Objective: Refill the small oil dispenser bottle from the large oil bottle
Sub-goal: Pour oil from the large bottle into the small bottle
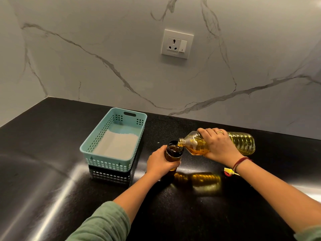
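My right hand (219, 145) is wrapped around the large oil bottle (242, 142), gripping it near the shoulder, and the bottle is tipped almost flat with its open neck pointing left. The neck sits right over the mouth of the small dispenser bottle (173, 152), and there's a thin stream of golden oil running from one into the other. My left hand (159, 162) is clamped around the small bottle's lower body, holding it upright on the black surface (52, 153). It's a dark amber-ish bottle with its top off, and you can see oil inside it.

Just left of all this is a teal plastic basket (113, 138) with some pale lining in the bottom, sitting on top of a darker basket (111, 176). On the surface near my right wrist there's a small yellow and red cap thing (229, 171); can't tell which bottle it belongs to. Wall socket (177, 44) up on the marble backsplash behind.
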Demonstrator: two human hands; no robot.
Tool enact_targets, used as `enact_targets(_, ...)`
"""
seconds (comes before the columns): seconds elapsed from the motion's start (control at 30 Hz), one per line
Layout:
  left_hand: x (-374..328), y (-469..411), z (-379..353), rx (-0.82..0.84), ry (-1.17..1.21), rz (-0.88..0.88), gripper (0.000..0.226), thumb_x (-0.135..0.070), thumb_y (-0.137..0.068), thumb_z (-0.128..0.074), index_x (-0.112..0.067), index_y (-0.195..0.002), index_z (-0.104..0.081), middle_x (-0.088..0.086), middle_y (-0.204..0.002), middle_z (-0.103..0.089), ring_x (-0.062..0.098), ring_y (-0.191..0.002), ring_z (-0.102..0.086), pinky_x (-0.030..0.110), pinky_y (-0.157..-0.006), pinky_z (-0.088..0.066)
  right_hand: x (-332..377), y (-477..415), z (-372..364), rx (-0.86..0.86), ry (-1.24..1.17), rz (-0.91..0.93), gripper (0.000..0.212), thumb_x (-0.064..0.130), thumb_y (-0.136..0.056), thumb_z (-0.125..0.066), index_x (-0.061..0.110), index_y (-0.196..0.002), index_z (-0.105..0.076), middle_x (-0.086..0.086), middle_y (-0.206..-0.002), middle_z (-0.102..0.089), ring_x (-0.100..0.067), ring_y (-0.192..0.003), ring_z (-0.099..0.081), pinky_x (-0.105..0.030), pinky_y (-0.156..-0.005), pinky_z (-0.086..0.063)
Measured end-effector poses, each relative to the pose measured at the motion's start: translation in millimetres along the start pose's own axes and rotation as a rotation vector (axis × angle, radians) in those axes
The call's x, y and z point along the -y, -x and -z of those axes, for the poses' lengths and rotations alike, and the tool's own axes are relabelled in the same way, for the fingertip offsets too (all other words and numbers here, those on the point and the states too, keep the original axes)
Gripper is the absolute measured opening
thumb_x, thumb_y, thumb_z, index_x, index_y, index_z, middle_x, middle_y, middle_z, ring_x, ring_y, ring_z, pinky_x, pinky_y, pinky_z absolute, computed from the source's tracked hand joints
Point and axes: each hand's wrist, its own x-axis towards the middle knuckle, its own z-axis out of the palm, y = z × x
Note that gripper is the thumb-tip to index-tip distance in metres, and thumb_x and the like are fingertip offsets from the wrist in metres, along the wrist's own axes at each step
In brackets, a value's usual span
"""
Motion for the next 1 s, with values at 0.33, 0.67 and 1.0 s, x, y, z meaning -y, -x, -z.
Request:
enact_targets(0.33, 0, 0, 0, -0.003, -0.003, -0.003, 0.052, -0.053, -0.063, -0.08, -0.032, -0.107, -0.061, -0.014, -0.099, -0.069, 0.006, -0.095, -0.064, 0.031, -0.081, -0.053, -1, -4, -9, 0.115, -0.279, -0.05, 0.092, 0.044, -0.069, -0.076, 0.019, -0.142, -0.028, 0.0, -0.122, -0.054, -0.019, -0.112, -0.052, -0.037, -0.1, -0.04)
enact_targets(0.67, 2, -1, -2, -0.007, -0.009, 0.005, 0.055, -0.055, -0.06, -0.079, -0.034, -0.108, -0.061, -0.015, -0.099, -0.07, 0.005, -0.093, -0.065, 0.034, -0.082, -0.054, -11, 4, -16, 0.202, -0.359, -0.05, 0.094, 0.043, -0.069, -0.077, 0.022, -0.144, -0.024, 0.001, -0.124, -0.054, -0.016, -0.113, -0.051, -0.035, -0.102, -0.041)
enact_targets(1.0, 1, -1, -1, -0.003, 0.005, 0.005, 0.054, -0.054, -0.06, -0.079, -0.033, -0.106, -0.062, -0.014, -0.099, -0.069, 0.005, -0.094, -0.064, 0.035, -0.083, -0.054, -13, 4, -16, 0.233, -0.402, -0.062, 0.095, 0.042, -0.067, -0.078, 0.025, -0.143, -0.024, 0.003, -0.125, -0.053, -0.015, -0.114, -0.051, -0.037, -0.103, -0.042)
